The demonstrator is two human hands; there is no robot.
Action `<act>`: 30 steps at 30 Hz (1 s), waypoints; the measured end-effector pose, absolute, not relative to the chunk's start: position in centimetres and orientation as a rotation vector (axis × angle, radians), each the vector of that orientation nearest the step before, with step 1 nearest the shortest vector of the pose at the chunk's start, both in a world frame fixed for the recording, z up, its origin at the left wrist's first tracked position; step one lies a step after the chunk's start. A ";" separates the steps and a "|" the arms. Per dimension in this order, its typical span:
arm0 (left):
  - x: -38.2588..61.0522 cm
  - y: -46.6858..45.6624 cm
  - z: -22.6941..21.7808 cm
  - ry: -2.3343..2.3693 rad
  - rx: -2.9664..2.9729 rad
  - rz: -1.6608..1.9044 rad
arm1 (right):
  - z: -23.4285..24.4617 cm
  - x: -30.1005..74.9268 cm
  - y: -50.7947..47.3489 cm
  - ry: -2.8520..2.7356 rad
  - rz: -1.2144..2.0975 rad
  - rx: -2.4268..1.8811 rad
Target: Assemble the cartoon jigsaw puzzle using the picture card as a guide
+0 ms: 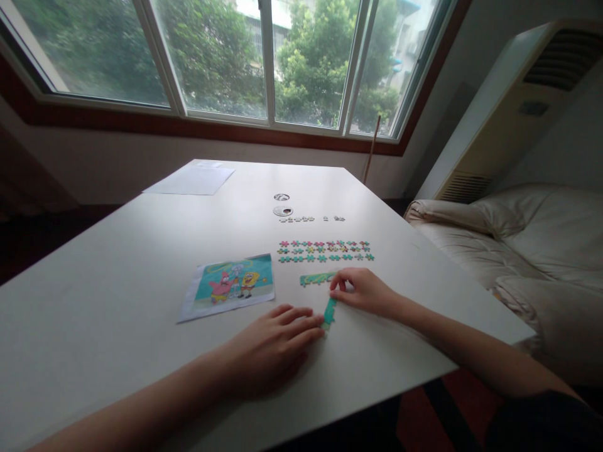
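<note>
A short strip of joined jigsaw puzzle pieces (330, 310), mostly teal, lies slantwise on the white table. The outstretched fingers of my left hand (282, 339) rest flat, their tips touching the strip's lower left side. My right hand (360, 291) has thumb and index finger pinched at the strip's upper end; the fingers partly hide what is there. Just above, a second joined strip (315, 278), green and yellow, runs sideways, its right end covered by my right hand. Beyond it, loose puzzle pieces (309, 250) are laid out in three rows.
Left of the strips lies a printed cartoon picture (238, 282). Farther back are a row of pale pieces (296, 219) and two round objects (283, 211). White paper (193, 181) lies at the table's (117, 263) far left. A cream sofa (541, 238) stands at the right.
</note>
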State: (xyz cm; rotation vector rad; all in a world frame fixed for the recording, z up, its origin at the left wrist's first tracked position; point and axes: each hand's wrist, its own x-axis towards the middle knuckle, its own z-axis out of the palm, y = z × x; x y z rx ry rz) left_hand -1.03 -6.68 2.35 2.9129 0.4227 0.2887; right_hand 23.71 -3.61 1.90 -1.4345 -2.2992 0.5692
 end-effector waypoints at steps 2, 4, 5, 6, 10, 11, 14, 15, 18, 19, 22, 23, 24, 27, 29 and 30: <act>-1.0 -6.7 2.4 0.419 2.917 0.292 | 1.9 23.6 -3.7 -2.300 0.565 -1.441; -1.0 -6.7 2.5 0.421 2.925 0.293 | 1.9 23.4 -3.7 -2.305 0.547 -1.441; -1.0 -6.7 2.5 0.422 2.928 0.295 | 1.9 23.3 -3.7 -2.310 0.529 -1.438; -1.0 -6.7 2.5 0.423 2.932 0.296 | 1.9 23.2 -3.8 -2.318 0.510 -1.431; -1.1 -6.7 2.4 0.421 2.929 0.322 | 2.2 22.9 -3.9 -2.351 0.462 -1.429; -1.1 -6.7 2.3 0.418 2.927 0.329 | 2.3 22.9 -3.9 -2.358 0.459 -1.435; -1.0 -6.7 2.4 0.400 2.918 0.337 | 2.4 22.8 -4.0 -2.380 0.423 -1.445; -1.0 -6.7 2.4 0.393 2.915 0.332 | 2.4 22.7 -4.1 -2.393 0.393 -1.439; -1.0 -6.7 2.5 0.382 2.920 0.313 | 2.2 22.4 -4.3 -2.446 0.251 -1.415; -1.0 -6.7 2.5 0.382 2.925 0.305 | 2.1 22.3 -4.3 -2.468 0.201 -1.408; -1.0 -6.7 2.3 0.392 2.936 0.304 | 2.0 22.1 -4.4 -2.520 0.115 -1.390; -1.0 -6.7 2.3 0.393 2.938 0.302 | 2.1 22.2 -4.4 -2.524 0.114 -1.386; -1.0 -6.6 2.2 0.393 2.939 0.302 | 2.2 22.3 -4.3 -2.518 0.125 -1.383; -1.1 -6.6 2.0 0.389 2.940 0.315 | 2.5 23.0 -4.1 -2.465 0.186 -1.389; -1.2 -6.6 1.9 0.394 2.939 0.312 | 2.7 23.4 -3.9 -2.452 0.237 -1.374; -1.2 -6.6 1.9 0.396 2.939 0.301 | 2.8 23.5 -3.9 -2.458 0.264 -1.362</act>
